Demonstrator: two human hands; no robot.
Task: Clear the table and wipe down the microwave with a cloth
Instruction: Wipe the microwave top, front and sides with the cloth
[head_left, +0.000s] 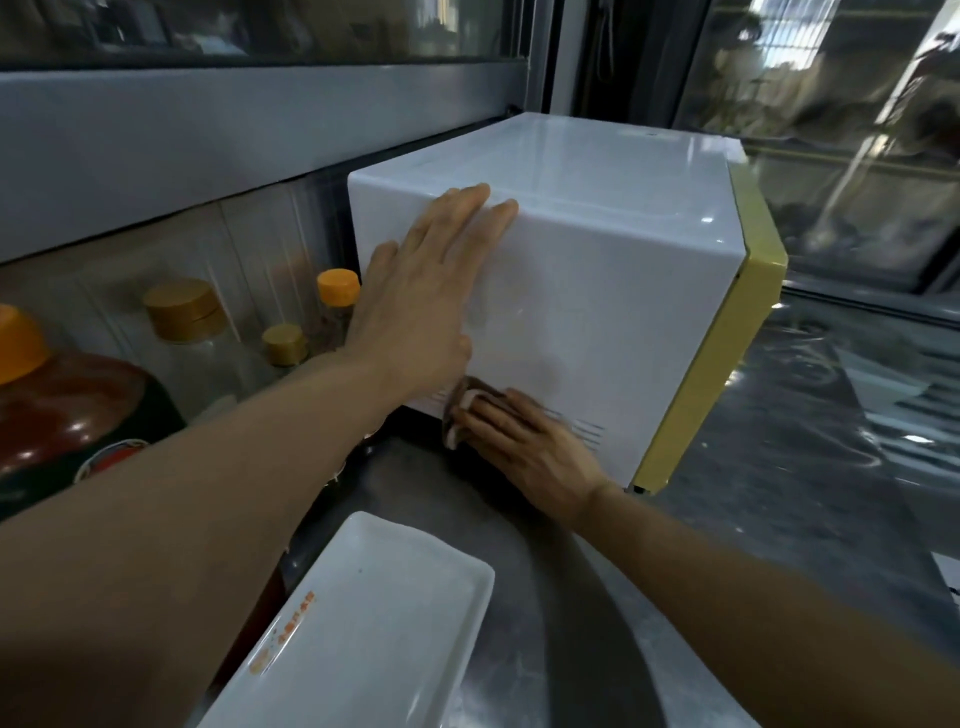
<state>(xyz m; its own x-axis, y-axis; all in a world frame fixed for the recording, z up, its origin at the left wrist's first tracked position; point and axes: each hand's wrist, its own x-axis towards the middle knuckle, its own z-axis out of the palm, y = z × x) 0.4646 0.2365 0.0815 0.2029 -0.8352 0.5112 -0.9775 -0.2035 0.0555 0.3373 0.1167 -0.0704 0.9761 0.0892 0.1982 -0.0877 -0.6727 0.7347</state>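
Two hands on microwave (597, 291): left hand (421, 306) flat, bracing; right hand (524, 447) presses cloth (460, 410) flat-fingered at 6 o'clock. Best: overlapping strokes, steady pressure.

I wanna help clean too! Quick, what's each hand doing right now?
Left hand: open, fingers straight, pressing flat on the microwave side.
Right hand: open, pressing the cloth against the microwave's lower side.
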